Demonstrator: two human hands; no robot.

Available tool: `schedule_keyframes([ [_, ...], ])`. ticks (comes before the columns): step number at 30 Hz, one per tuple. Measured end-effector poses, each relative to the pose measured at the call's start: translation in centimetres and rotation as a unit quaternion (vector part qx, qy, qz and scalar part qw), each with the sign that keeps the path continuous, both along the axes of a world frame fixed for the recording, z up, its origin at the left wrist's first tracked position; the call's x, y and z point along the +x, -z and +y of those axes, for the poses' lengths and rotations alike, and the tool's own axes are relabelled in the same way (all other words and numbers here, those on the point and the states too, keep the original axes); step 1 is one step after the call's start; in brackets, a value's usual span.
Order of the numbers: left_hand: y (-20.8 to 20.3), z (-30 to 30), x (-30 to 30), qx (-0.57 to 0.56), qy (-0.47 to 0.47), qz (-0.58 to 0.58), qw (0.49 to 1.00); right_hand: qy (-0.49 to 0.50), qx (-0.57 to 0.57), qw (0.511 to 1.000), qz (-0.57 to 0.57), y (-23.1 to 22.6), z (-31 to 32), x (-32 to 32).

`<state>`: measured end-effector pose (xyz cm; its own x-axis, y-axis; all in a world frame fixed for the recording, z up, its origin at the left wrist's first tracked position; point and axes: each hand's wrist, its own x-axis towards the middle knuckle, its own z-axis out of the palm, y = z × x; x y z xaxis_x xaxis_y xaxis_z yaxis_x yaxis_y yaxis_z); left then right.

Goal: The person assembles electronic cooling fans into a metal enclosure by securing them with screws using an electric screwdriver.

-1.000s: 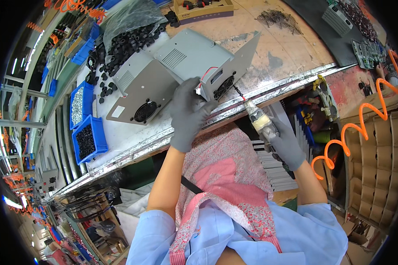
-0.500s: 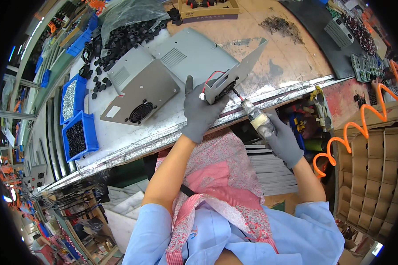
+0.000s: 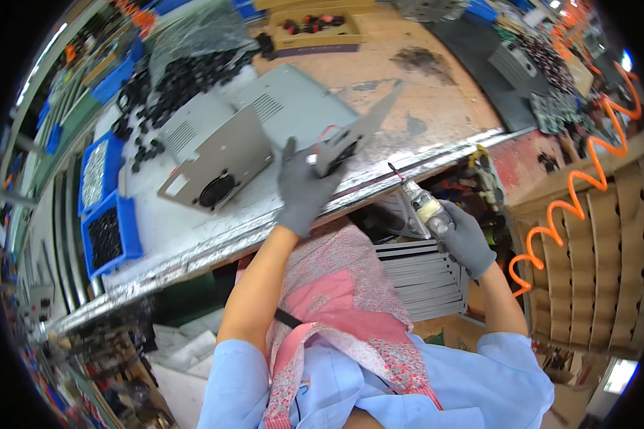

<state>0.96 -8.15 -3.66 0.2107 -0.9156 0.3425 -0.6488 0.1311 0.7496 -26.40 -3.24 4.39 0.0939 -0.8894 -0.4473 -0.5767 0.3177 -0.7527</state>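
My left hand (image 3: 304,186), in a grey glove, grips a bent grey metal panel (image 3: 371,123) at its near end, just above the table's front edge. A dark fan and a bit of red wire show on that panel, blurred. In my gloved right hand (image 3: 466,242) is a power screwdriver (image 3: 428,206), its bit pointing up and left, apart from the panel. Left of my left hand stands another grey panel (image 3: 245,151) with a round black fan (image 3: 217,191). Behind it lies a vented grey metal panel (image 3: 300,96).
Two blue bins (image 3: 137,239) of small parts sit at the table's left. Black plastic pieces (image 3: 193,68) are heaped behind, beside a cardboard box (image 3: 322,44). An orange coiled hose (image 3: 574,196) hangs at right near a divided carton (image 3: 587,279). Below the edge are stacked pale strips (image 3: 422,279).
The screwdriver's bit has come away from the fan on the held panel. My right hand has drawn back with it, and my left hand has tilted the panel. The whole view has shifted.
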Motion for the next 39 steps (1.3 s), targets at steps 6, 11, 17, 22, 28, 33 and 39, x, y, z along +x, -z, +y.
schedule_keyframes([
  [6, -2.1, 3.1, 3.7, 0.012, 0.046, 0.239, 0.970, 0.000, -0.106, 0.921, 0.374, -3.0, -1.9, -6.6],
  [11, -1.5, 3.6, 4.2, -0.046, 0.018, 0.070, 0.996, 0.005, -0.064, 0.850, 0.523, -5.1, -4.7, -10.6],
  [17, -3.5, 4.6, 3.6, 0.029, -0.004, 0.096, 0.995, -0.101, -0.013, 0.796, 0.597, -4.6, -12.2, -11.2],
  [22, -1.2, 3.8, 4.7, -0.050, 0.009, 0.020, 0.999, -0.263, 0.030, 0.692, 0.672, -5.8, -18.3, -4.9],
  [28, -1.4, 3.9, 5.7, -0.045, 0.028, -0.014, 0.998, -0.234, -0.222, 0.896, 0.305, -3.0, -27.4, 4.3],
  [33, -1.8, 3.8, 6.3, -0.043, 0.090, -0.030, 0.995, -0.221, -0.408, 0.842, 0.276, 0.1, -36.0, 14.8],
  [39, -2.6, 3.5, 6.4, -0.022, 0.103, -0.025, 0.994, -0.229, -0.392, 0.819, 0.350, 2.9, -43.9, 21.8],
])
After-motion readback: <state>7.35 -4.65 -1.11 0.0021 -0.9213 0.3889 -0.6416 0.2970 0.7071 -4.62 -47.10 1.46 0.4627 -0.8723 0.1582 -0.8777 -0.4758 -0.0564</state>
